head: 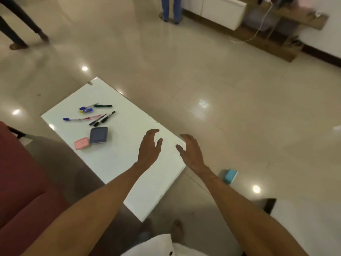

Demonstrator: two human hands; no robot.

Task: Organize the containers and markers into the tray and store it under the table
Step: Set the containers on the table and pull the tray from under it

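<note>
A loose scatter of markers [96,114] and pens lies on the far left part of the white table [129,163], pointing in various directions, some crossing or touching one another. Just nearer than them sits a dark blue-grey container [98,135] with its lid on, and touching its near left corner is a smaller pink container [82,143], also lidded. A light blue container [230,176] lies off the table on the glossy tiled floor [230,89], to the right of the table's right edge and partly behind the right forearm. No tray can be made out in this view.

Both hands are stretched out over the right side of the table, well apart from the markers and the two containers. The left hand [149,145] hovers with fingers spread and slightly curled, grasping nothing. The right hand [188,147] is likewise released and empty, held over the table's right edge, palm turned towards the left hand.

A dark red sofa [24,191] fills the near left. On the far side, two people's legs stand on the floor, and a white cabinet [221,10] is at the far right
</note>
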